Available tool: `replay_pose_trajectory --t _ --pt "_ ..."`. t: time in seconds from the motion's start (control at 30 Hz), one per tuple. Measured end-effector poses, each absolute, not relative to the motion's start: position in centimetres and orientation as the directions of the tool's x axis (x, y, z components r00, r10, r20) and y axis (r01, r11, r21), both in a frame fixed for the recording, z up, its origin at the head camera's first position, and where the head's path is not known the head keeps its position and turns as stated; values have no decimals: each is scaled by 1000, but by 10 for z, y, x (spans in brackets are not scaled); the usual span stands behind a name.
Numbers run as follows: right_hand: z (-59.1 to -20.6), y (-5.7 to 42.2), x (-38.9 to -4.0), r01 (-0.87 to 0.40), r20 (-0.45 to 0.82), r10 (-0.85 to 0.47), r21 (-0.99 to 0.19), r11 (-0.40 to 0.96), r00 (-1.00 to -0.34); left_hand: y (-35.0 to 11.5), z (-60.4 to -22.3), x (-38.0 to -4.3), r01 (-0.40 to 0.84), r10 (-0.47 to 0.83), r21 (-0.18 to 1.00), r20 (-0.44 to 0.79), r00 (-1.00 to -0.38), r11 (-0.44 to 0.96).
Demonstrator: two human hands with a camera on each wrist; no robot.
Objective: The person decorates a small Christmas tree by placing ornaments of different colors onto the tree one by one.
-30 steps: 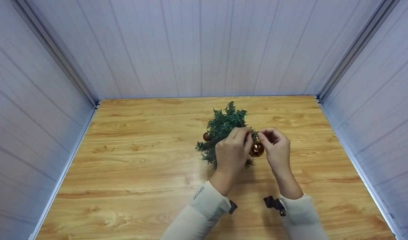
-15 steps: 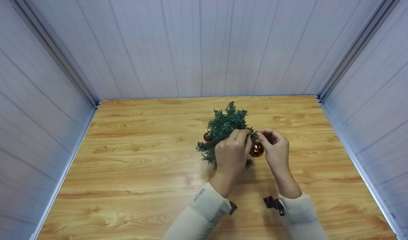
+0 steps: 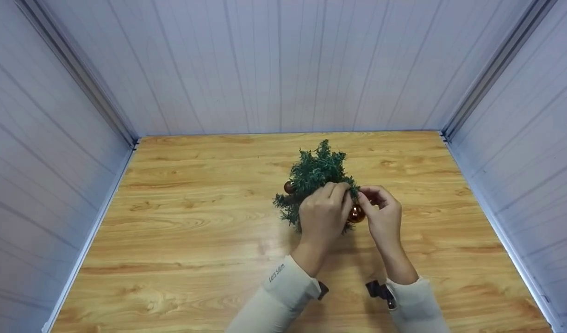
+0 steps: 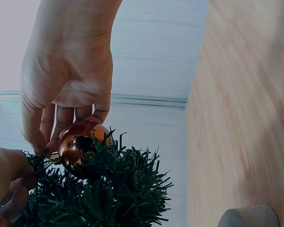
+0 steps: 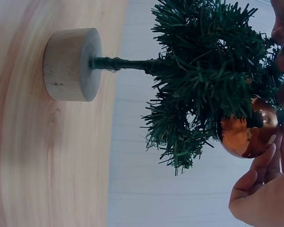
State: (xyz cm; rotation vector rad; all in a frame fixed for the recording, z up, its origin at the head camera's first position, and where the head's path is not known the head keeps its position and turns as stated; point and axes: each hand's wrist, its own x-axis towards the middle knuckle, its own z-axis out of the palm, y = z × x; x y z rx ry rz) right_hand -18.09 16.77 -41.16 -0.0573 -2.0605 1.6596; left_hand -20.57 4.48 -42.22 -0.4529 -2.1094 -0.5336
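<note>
A small green artificial Christmas tree (image 3: pixel 318 166) stands on a round wooden base (image 5: pixel 68 66). My left hand (image 3: pixel 324 210) pinches a branch on the tree's right side. A shiny copper-coloured Christmas bauble (image 3: pixel 356 214) hangs at that branch, its gold cap (image 4: pixel 54 157) beside the fingers. My right hand (image 3: pixel 386 212) pinches at the top of the bauble, by the cap and branch tip; the exact contact is hidden. In the left wrist view, its fingers (image 4: pixel 64 120) lie behind the bauble. Another brown bauble (image 3: pixel 289 187) sits on the tree's left side.
The tree stands on a wood-grain tabletop (image 3: pixel 186 222). Pale panelled walls rise at the back (image 3: pixel 278 69), left (image 3: pixel 47 152) and right (image 3: pixel 519 152). Dark straps (image 3: pixel 380 293) show near the sleeve cuffs.
Both hands have moved slightly down in the head view and the right hand is closer to the left. The bauble sits a little lower, partly behind the right thumb.
</note>
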Motion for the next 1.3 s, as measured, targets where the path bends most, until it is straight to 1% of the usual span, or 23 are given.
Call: replay_pose_trajectory --t 0.13,0.23,0.3,0.33,0.37,0.4,0.43,0.47,0.53,0.6,0.63,0.7,0.73,0.8,0.9,0.97,1.07,1.2,1.3 --pt "-425 174 -185 -289 355 320 -928 235 -879 41 -422 -201 536 121 209 848 -517 818" --pt "-437 181 -192 -300 358 326 -929 215 -875 31 -426 -197 600 126 207 877 -464 773" --pt "-443 185 -192 -320 374 334 -925 205 -865 19 -434 -195 645 84 244 897 -434 724" --pt "-447 186 -191 -325 378 345 -924 203 -859 11 -440 -195 655 44 275 903 -427 704" --pt "-451 187 -188 -329 377 363 -925 188 -852 2 -447 -196 653 -13 325 900 -435 684" --pt "-455 188 -185 -332 371 382 -929 165 -846 -7 -455 -197 644 -81 396 884 -461 654" --pt "-460 188 -180 -328 356 405 -934 140 -842 -16 -464 -198 625 -154 485 848 -507 612" --pt "-466 188 -175 -321 337 430 -941 111 -838 -24 -472 -200 591 -217 580 792 -571 560" --pt "-479 185 -163 -294 281 474 -955 48 -835 -36 -488 -204 493 -289 766 623 -727 412" --pt "-492 179 -153 -246 211 485 -969 -9 -849 -43 -500 -207 353 -282 902 415 -865 247" --pt "-498 175 -149 -211 179 482 -977 -12 -858 -45 -504 -208 285 -254 942 324 -911 180" --pt "-508 167 -142 -146 130 454 -989 -1 -882 -46 -510 -210 184 -196 980 196 -961 81" --pt "-512 164 -140 -116 109 431 -993 10 -896 -46 -511 -211 155 -179 986 162 -970 56" --pt "-517 157 -137 -75 83 378 -997 35 -922 -46 -513 -211 135 -167 990 138 -976 27" --pt "-521 151 -135 -58 66 294 -998 34 -953 -44 -514 -208 147 -175 989 146 -974 11" --pt "-522 149 -135 -52 59 262 -998 31 -963 -43 -516 -205 167 -175 986 165 -971 1" --pt "-524 149 -135 -52 57 259 -998 28 -964 -40 -520 -197 205 -159 979 201 -967 -10" --pt "-527 150 -134 -71 66 265 -997 -9 -962 -38 -525 -182 259 -141 965 261 -955 31" --pt "-528 148 -132 -81 70 263 -996 -29 -962 -38 -521 -167 275 -123 960 280 -952 56"
